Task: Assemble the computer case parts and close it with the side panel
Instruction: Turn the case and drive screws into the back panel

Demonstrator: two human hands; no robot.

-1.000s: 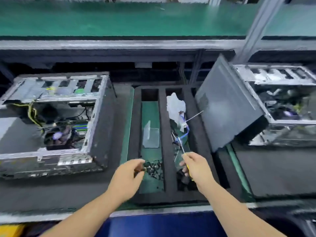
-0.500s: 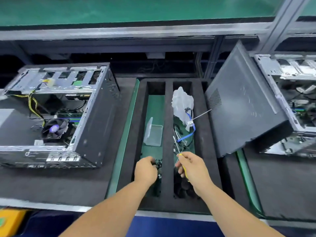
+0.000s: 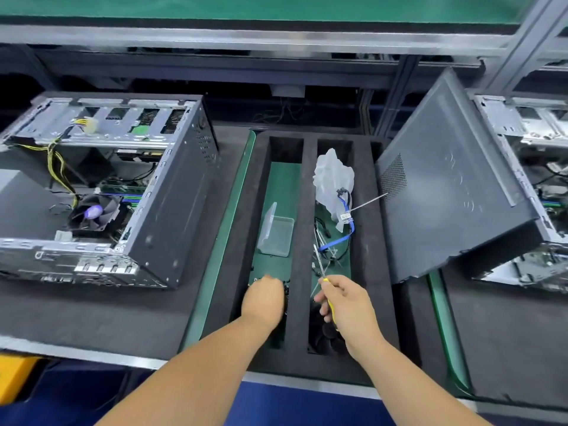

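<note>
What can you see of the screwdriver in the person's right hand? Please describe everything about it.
The screwdriver has a thin, bright metal shaft and a yellow handle, mostly hidden inside the right hand, whose fingers curl round it. Only strips of yellow show at the thumb and below the fingers. The shaft points up and slightly left, away from the person, over the right slot of the black foam tray. Its tip ends near the blue cable; whether it touches anything is unclear.

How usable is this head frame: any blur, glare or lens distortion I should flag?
Head view: soft all over, with motion smear on the left case and the frame edges; wide-angle bending bows the shelf rail; light is even, with no hard glare; the left hand hides whatever it touches, while the screwdriver in the right hand stays legible.
</note>
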